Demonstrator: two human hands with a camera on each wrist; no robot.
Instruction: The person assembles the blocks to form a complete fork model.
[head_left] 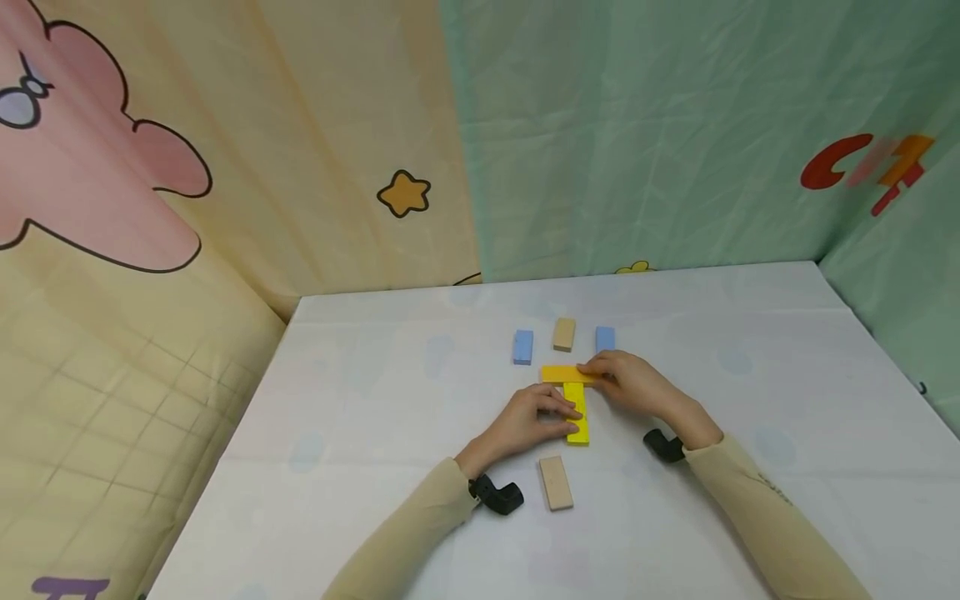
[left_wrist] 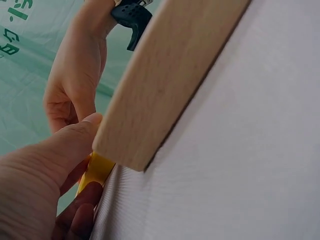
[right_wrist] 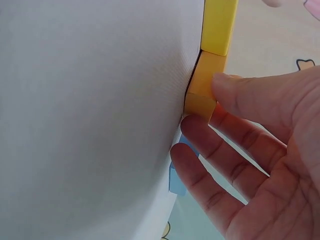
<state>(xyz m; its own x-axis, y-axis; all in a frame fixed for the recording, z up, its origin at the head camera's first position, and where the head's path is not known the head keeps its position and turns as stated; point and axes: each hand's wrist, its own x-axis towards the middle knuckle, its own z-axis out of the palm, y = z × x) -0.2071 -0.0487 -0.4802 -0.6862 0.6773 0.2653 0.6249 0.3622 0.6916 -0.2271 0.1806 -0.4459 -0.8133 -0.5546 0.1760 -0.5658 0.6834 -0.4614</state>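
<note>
A yellow block (head_left: 577,427) lies lengthwise on the white table, its far end against the middle of an orange block (head_left: 558,374) laid crosswise, so the two form a T. My left hand (head_left: 531,421) pinches the yellow block; in the left wrist view the thumb and fingers sit at either side of it. With thumb and fingers, my right hand (head_left: 636,384) holds the right end of the orange block. The right wrist view shows the thumb (right_wrist: 240,95) along the orange block's near side and the fingers curving around its end.
A plain wooden block (head_left: 556,483) lies nearer me, beside the left wrist. Beyond the orange block are a blue block (head_left: 522,347), another wooden block (head_left: 564,334) and a second blue block (head_left: 605,338), close to the right hand. Printed curtains (head_left: 637,125) hang behind the table.
</note>
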